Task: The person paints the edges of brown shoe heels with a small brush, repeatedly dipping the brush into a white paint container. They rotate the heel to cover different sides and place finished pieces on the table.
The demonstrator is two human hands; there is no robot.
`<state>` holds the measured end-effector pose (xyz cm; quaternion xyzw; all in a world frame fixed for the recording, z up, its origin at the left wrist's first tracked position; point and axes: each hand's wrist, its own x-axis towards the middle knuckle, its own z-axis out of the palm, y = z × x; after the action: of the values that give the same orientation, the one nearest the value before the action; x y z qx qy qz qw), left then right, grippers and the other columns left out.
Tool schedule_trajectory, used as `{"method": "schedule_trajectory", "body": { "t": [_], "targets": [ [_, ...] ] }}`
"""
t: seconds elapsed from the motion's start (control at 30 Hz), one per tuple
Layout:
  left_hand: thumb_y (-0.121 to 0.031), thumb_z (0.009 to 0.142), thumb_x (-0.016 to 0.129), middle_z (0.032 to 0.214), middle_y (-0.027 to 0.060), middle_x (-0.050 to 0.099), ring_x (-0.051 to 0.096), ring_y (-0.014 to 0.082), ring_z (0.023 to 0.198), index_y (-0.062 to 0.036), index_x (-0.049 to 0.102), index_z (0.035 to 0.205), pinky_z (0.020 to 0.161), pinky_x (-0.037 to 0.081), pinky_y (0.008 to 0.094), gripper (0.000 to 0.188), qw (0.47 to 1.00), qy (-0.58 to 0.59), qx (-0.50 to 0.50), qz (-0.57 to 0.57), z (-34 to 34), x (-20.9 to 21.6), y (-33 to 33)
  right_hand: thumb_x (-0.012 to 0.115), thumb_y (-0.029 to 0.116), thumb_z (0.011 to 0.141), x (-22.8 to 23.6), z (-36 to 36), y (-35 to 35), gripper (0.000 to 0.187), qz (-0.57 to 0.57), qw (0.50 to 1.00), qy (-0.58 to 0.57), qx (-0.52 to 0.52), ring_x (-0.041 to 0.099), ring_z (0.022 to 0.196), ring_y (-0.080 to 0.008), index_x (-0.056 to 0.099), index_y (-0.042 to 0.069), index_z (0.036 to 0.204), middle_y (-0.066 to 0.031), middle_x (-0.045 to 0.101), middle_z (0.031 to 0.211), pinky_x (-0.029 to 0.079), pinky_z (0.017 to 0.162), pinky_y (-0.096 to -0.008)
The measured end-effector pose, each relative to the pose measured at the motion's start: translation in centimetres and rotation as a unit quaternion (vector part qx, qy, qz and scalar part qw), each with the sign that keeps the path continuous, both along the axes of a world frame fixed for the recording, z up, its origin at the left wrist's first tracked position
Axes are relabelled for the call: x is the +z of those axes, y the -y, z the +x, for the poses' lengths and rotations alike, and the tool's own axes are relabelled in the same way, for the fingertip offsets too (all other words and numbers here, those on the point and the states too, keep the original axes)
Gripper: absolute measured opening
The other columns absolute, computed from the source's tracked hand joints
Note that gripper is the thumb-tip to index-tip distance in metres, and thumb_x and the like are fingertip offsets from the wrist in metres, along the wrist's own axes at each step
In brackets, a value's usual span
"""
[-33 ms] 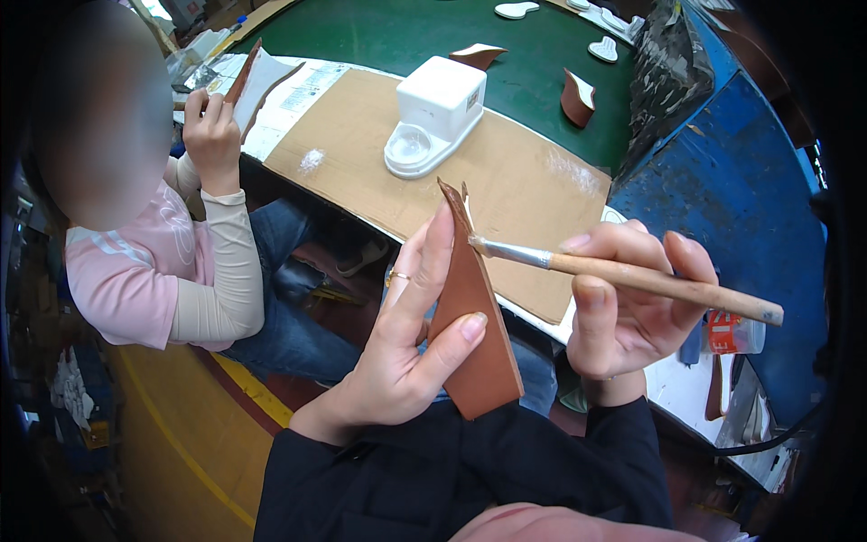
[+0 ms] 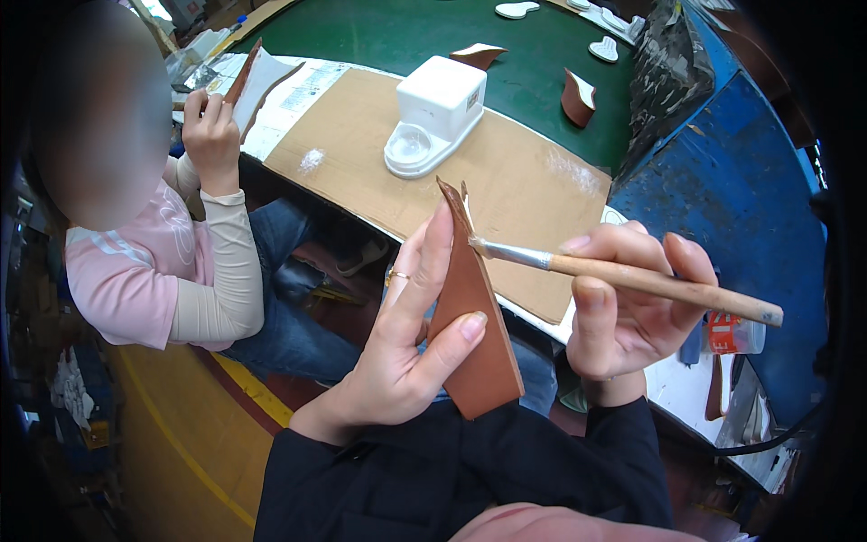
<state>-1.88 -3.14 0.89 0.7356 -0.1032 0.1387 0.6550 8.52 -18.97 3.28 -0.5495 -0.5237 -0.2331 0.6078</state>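
Note:
Between the thumb and fingers of my left hand (image 2: 397, 334) is a brown wedge-shaped shoe piece (image 2: 474, 343), held upright with its narrow, curled tip pointing up. A pale strip shows along the inside of that tip. My right hand (image 2: 632, 303), closed in a pinch, grips a brush (image 2: 664, 287) by its light wooden handle. The brush lies almost level, and its bristles touch the edge of the shoe piece just below the tip. Beyond them, a white dispenser (image 2: 441, 99) with a round cup in front stands on a cardboard sheet (image 2: 348, 117).
At left a person (image 2: 153, 262) in a pink top holds a similar brown piece (image 2: 246, 77). Several brown and white pieces, including a wedge (image 2: 578, 98), lie on the green surface (image 2: 361, 32). A blue panel (image 2: 750, 172) rises at right, with a plastic container (image 2: 741, 334) beside it.

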Motion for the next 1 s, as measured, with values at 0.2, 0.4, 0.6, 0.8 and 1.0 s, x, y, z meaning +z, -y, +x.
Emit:
{"method": "schedule_trajectory", "body": {
  "t": [0.2, 0.4, 0.6, 0.8, 1.0],
  "targets": [
    [-0.01, 0.086, 0.049, 0.145, 0.0186, 0.015, 0.017, 0.0325, 0.132, 0.0001, 0.012, 0.141, 0.106, 0.014, 0.0386, 0.067, 1.0, 0.005, 0.004, -0.012, 0.6, 0.0, -0.2, 0.064, -0.005, 0.075, -0.3, 0.1, 0.1, 0.062, -0.007, 1.0, -0.006, 0.001, 0.06, 0.064, -0.0199, 0.026, 0.005, 0.123, -0.0247, 0.059, 0.083, 0.049, 0.058, -0.0264],
    [-0.01, 0.086, 0.049, 0.143, 0.0207, 0.017, 0.019, 0.0318, 0.131, -0.0007, 0.012, 0.141, 0.106, 0.015, 0.0384, 0.067, 1.0, 0.021, 0.01, -0.012, 0.8, -0.1, -0.3, 0.063, -0.006, 0.075, -0.4, 0.0, 0.4, 0.062, -0.019, 1.0, -0.012, 0.012, 0.059, 0.064, -0.0202, 0.027, 0.007, 0.123, -0.0249, 0.059, 0.083, 0.048, 0.056, -0.0274],
    [-0.009, 0.085, 0.049, 0.142, 0.0214, 0.018, 0.021, 0.0315, 0.13, -0.0012, 0.013, 0.141, 0.105, 0.015, 0.0385, 0.067, 1.0, 0.023, 0.016, -0.009, 0.9, 0.0, -0.3, 0.064, -0.006, 0.074, -0.3, -0.6, 0.8, 0.061, -0.04, 0.999, -0.028, 0.005, 0.058, 0.063, -0.02, 0.027, 0.008, 0.121, -0.0234, 0.059, 0.081, 0.046, 0.056, -0.0276],
    [-0.008, 0.085, 0.049, 0.141, 0.0211, 0.019, 0.022, 0.0311, 0.129, -0.0011, 0.013, 0.141, 0.105, 0.016, 0.0384, 0.067, 0.999, 0.032, 0.027, -0.003, 0.9, 0.0, -0.4, 0.064, -0.005, 0.074, -0.2, -0.9, 1.0, 0.061, -0.051, 0.998, -0.044, 0.007, 0.058, 0.062, -0.0197, 0.028, 0.009, 0.121, -0.0222, 0.06, 0.078, 0.046, 0.055, -0.0275],
    [-0.007, 0.085, 0.049, 0.141, 0.0209, 0.02, 0.023, 0.0309, 0.129, -0.0009, 0.013, 0.141, 0.105, 0.017, 0.0382, 0.068, 0.998, 0.05, 0.036, 0.002, 1.0, -0.2, -0.6, 0.064, -0.006, 0.074, -0.3, -1.3, 1.1, 0.061, -0.048, 0.996, -0.068, 0.011, 0.057, 0.06, -0.0196, 0.029, 0.008, 0.121, -0.0216, 0.059, 0.076, 0.046, 0.054, -0.0275]
  ]
}}
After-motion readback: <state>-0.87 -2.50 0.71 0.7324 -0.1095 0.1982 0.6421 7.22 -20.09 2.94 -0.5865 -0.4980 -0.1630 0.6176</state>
